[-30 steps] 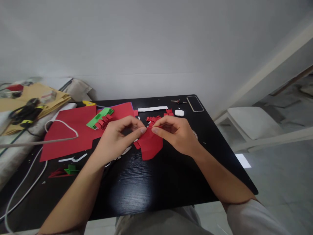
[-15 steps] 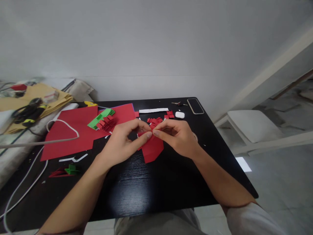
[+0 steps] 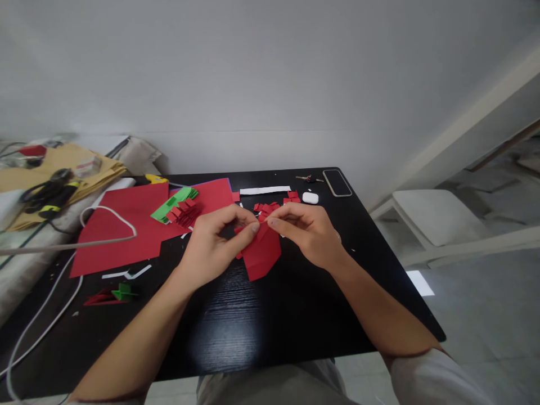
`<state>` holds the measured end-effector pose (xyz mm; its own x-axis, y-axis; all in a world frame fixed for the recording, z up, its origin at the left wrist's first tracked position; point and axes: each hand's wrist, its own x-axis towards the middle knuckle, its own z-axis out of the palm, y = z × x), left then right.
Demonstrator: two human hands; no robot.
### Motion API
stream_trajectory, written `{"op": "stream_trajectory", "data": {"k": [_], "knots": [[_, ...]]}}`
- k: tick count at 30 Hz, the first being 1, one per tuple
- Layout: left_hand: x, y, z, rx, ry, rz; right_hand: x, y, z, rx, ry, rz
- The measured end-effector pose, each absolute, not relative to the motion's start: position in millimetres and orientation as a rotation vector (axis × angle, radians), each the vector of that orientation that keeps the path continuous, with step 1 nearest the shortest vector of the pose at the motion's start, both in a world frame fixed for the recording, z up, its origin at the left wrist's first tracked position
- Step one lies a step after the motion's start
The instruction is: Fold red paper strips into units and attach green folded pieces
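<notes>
My left hand [image 3: 215, 239] and my right hand [image 3: 306, 230] meet over the middle of a black table. Thumb and forefinger of each are pinched together on a small red paper piece [image 3: 262, 221], mostly hidden by the fingertips. Just below lies a larger red paper sheet [image 3: 262, 256] with an angled corner. Behind the fingers is a cluster of small folded red paper pieces [image 3: 265, 209], partly covered by my right hand. Left of my left hand rest a folded red paper strip [image 3: 184, 214] and a folded green paper strip [image 3: 174, 205].
Large red sheets [image 3: 122, 230] cover the table's left side, with a white cable [image 3: 105, 243] across them. At the back are a white strip [image 3: 265, 190], keys [image 3: 310, 179], a white earbud case [image 3: 310, 198] and a phone [image 3: 337, 183]. A red-and-green folded piece [image 3: 112, 295] lies front left.
My fingertips have drawn slightly apart, the right ones shifting right and a little up. The larger red sheet beneath shows a bit more and has shifted slightly.
</notes>
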<state>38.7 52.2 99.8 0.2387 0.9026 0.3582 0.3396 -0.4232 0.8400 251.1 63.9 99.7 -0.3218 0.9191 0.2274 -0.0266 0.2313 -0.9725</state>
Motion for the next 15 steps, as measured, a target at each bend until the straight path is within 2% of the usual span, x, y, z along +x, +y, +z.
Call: {"op": "stream_trajectory", "data": {"k": [8,15], "knots": [[44.9,53.1,98.0,1.741,1.139,1.293,243.2,62.9,92.7,-0.898,-1.580,1.388],[44.6,55.6,99.2,1.645,1.155,1.209,243.9,63.2,93.4,-0.939,-1.575,1.357]]}}
